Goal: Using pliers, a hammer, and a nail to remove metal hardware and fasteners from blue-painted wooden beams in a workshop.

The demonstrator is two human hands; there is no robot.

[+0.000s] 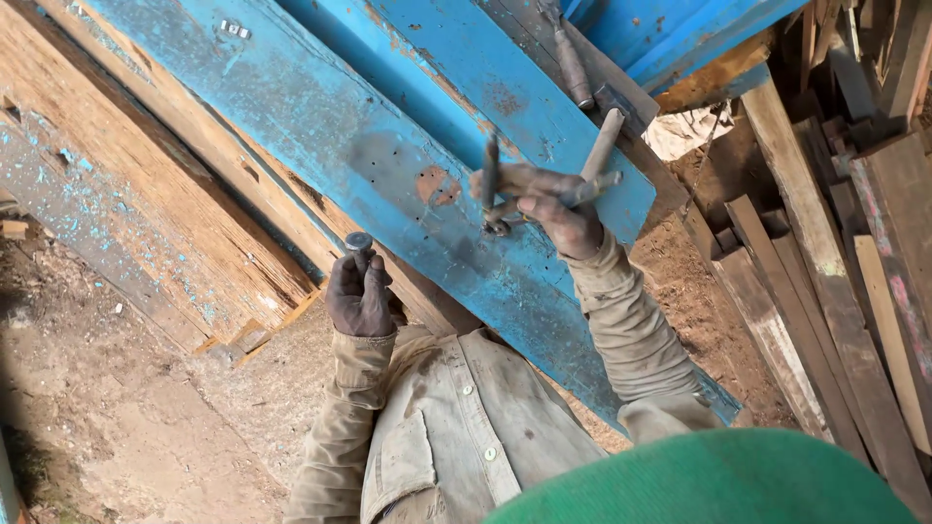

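Leaning over dirt floor [107, 408]: chipped blue beam [388, 165], stacked planks [835, 291].

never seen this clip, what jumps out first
A big blue-painted wooden board, its paint flaking, runs slantwise across the middle. Against it the right hand grips metal tools; lower left, the left hand holds a round-headed bolt. Weathered planks pile up at right.
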